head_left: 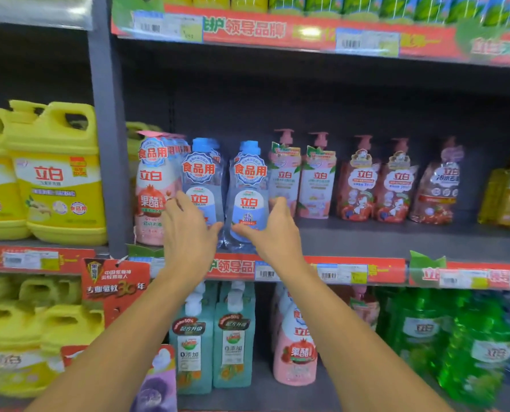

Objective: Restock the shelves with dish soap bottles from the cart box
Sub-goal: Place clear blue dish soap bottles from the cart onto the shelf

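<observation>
Head view, middle shelf [366, 239]. Your left hand [188, 233] and right hand [273, 230] are both raised to the shelf front, each on a clear dish soap bottle with a blue cap. Your left hand wraps the lower body of the left blue-capped bottle [201, 176], fingers curled round its left side and thumb across its front. Your right hand grips the lower body of the right blue-capped bottle [249, 185], fingers round its right side and thumb pressed on the front. The two bottles stand upright, just beside each other, between your hands. Directly left of your left hand stands a pink pomegranate bottle [151, 191]; just right of your right hand stand two pink pump bottles [302, 179], and farther right, red refill pouches [375, 185]. Below your wrists runs the red price strip [337, 270], with teal bottles [215, 340] on the shelf beneath. Yellow jugs [57, 176] fill the bay well left of your left hand.
</observation>
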`<state>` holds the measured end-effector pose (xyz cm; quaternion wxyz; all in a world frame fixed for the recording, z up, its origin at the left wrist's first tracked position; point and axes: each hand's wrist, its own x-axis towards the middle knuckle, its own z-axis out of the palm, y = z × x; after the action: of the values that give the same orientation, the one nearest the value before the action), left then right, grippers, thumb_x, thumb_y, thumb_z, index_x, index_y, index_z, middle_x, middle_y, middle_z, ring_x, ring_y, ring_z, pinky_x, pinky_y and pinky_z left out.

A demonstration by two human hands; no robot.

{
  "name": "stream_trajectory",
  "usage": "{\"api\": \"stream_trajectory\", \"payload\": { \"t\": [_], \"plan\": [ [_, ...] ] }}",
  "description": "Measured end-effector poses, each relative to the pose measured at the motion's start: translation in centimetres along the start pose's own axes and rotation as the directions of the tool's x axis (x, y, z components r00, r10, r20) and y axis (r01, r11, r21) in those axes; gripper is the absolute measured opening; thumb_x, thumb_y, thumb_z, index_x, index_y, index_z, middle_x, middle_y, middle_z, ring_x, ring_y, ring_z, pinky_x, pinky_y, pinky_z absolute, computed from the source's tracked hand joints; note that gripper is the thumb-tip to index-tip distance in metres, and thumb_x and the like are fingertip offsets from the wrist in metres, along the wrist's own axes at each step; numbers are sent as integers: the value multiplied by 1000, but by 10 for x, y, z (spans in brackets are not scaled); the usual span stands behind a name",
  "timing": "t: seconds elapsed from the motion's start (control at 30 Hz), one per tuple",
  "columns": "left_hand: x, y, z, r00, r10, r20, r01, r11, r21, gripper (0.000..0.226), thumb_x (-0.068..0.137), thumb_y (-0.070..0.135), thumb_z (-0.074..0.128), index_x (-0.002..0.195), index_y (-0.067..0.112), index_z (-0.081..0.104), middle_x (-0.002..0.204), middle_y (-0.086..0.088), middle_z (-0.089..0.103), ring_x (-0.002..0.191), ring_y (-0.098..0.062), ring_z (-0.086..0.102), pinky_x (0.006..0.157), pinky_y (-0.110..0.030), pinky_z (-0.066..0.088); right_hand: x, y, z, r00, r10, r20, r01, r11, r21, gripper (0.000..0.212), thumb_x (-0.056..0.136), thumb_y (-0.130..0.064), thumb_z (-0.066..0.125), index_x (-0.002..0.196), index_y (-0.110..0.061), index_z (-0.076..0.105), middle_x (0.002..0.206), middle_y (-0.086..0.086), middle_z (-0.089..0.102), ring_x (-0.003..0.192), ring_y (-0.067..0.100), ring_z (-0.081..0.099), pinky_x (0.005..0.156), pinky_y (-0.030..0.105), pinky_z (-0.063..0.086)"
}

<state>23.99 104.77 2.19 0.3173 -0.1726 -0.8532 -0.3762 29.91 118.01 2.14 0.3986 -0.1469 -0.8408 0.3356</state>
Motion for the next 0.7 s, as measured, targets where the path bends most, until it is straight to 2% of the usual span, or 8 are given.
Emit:
{"api": "stream_trajectory", "payload": {
  "t": [0.2,0.3,0.47,0.57,0.63,0.7],
  "plan": [
    [6,7,4,998,12,63,-14,999,35,89,89,29,71,149,-5,16,146,-24,33,131,-38,37,105,-41,34,6,6,-2,998,23,50,-28,995,98,74,70,-39,89,120,-22,37,123,3,61,107,23,62,88,48,55],
    [11,12,10,995,-11,96,3,996,86,92,90,28,70,150,-7,9,149,-24,30,137,-37,34,107,-39,34,9,9,-3,997,18,70,-27,991,130,73,71,-36,89,119,-23,36,123,3,62,105,22,64,87,44,55],
    [26,22,24,993,-30,114,-6,953,302,82,92,25,68,144,-13,17,145,-27,33,133,-38,35,110,-38,30,17,13,-11,990,-7,143,-14,990,141,69,70,-32,90,115,-20,38,115,-1,61,100,19,62,81,34,52],
    [34,27,34,994,-1,109,-57,847,529,69,98,25,57,143,-14,21,147,-29,33,130,-36,42,108,-39,33,20,16,-13,987,-15,158,-12,986,168,69,69,-30,91,114,-19,39,109,-4,60,98,16,61,78,29,49],
    [42,26,42,996,-9,89,-45,812,582,69,99,24,54,144,-16,19,149,-29,32,131,-35,42,108,-38,34,20,17,-13,987,-22,162,-7,983,182,70,70,-31,91,115,-19,39,108,-5,61,97,15,62,79,31,51],
    [49,22,46,995,-40,93,-20,824,567,73,100,24,54,145,-18,15,151,-30,30,134,-35,40,111,-38,32,21,19,-13,985,-19,172,-13,983,183,70,70,-31,90,115,-20,39,108,-5,61,96,15,62,79,33,54]
  ]
}}
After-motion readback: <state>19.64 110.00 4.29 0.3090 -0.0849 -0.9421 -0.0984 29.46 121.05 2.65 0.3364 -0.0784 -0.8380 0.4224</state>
